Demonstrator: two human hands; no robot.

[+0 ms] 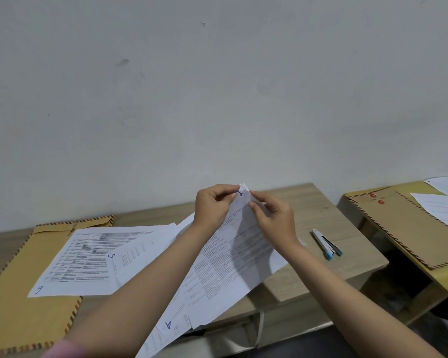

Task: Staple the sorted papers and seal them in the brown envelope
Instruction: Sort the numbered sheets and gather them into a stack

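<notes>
Both hands, left hand [212, 202] and right hand [272, 215], pinch the far corner of a thin sheaf of papers [233, 257], fingers closed on it, lifted off the wooden desk [313, 218]. Light and floppy, the sheets look best gripped at that corner. One stapler [327, 244] lies right of the sheaf; one brown envelope [21, 298] lies left, a second envelope [401, 223] far right.

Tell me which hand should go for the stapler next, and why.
Right, probably. The stapler lies on the table just to the right of the right hand, with nothing between. The left hand would have to cross the papers, so it can keep pinching the corner.
</notes>
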